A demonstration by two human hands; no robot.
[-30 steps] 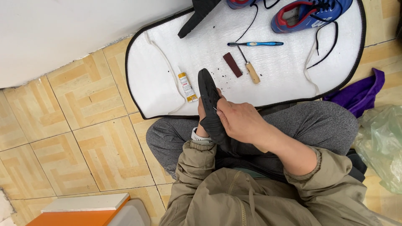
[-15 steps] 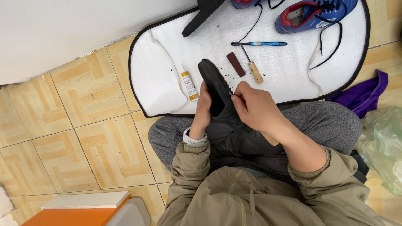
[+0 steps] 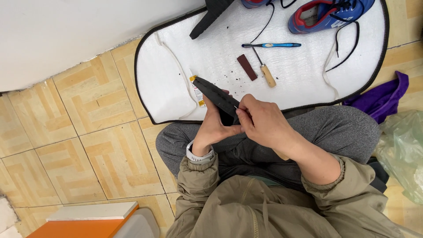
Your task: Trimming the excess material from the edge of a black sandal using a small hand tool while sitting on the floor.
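I sit cross-legged on the floor with a black shoe insole (image 3: pixel 212 93) held over my lap. My left hand (image 3: pixel 215 128) grips it from below, and its tip points up and left over the white mat (image 3: pixel 167 83). My right hand (image 3: pixel 263 123) has its fingertips pinched together against the insole's right edge. A tiny pale sliver shows at the fingertips; what it is cannot be told. A small glue tube (image 3: pixel 197 91) lies on the mat just behind the insole.
On the mat lie a blue toothbrush (image 3: pixel 271 45), a wooden-handled awl (image 3: pixel 264 69), a brown strip (image 3: pixel 246 67), a blue and red shoe (image 3: pixel 328 15) with black laces and another black insole (image 3: pixel 210 15). Purple cloth (image 3: pixel 387 97) and a plastic bag (image 3: pixel 403 152) lie at the right, an orange box (image 3: pixel 83 227) at the lower left.
The insole has tipped from nearly upright to slanting up-left. My right hand slid off its lower part and now pinches at its right edge.
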